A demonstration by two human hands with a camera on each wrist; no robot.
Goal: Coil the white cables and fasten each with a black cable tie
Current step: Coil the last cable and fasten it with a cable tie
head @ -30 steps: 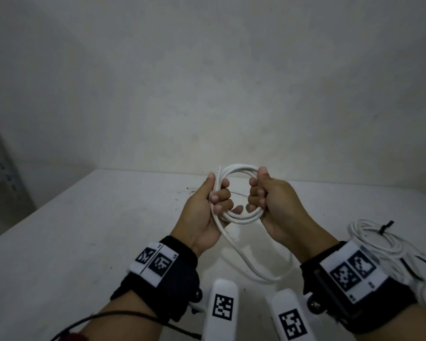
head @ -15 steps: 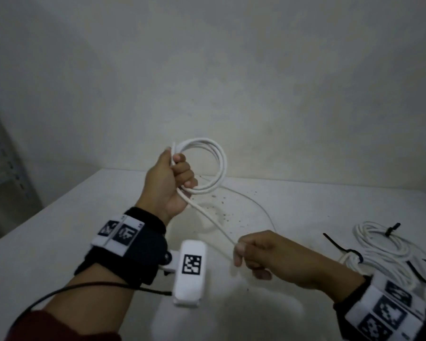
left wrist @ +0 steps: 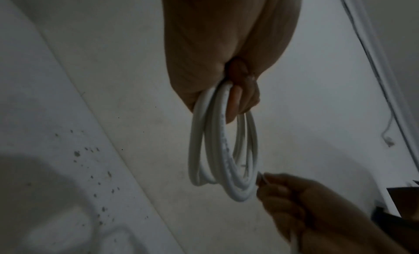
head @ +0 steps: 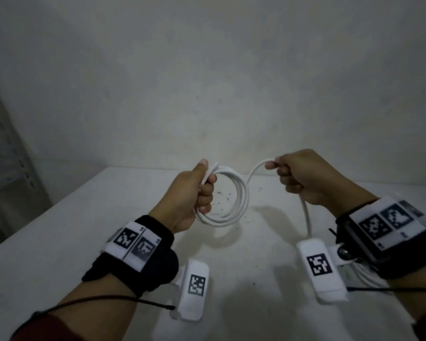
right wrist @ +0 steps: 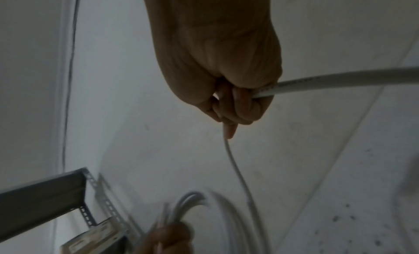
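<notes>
My left hand [head: 202,190] grips a coil of white cable [head: 234,212] of several loops, held upright above the white table [head: 59,242]. The left wrist view shows the coil [left wrist: 224,159] hanging from my curled fingers [left wrist: 235,100]. My right hand [head: 290,173] is fisted round the cable's free run [head: 255,171], level with the coil and to its right. The slack [head: 306,217] drops from under that hand toward my right wrist. In the right wrist view the cable [right wrist: 340,80] passes through my fist [right wrist: 238,96]. No black tie is on this coil.
Dark specks [head: 221,195] dot the table under the coil. A metal shelf frame [head: 8,173] stands at the far left, also seen as a slotted shelf upright [right wrist: 90,209]. Part of another white cable [head: 362,276] lies under my right wrist. A bare wall stands behind the table.
My right hand rose from low near the table up to the coil's height, bringing the free cable over. My left hand dropped a little toward the middle, still gripping the coil.
</notes>
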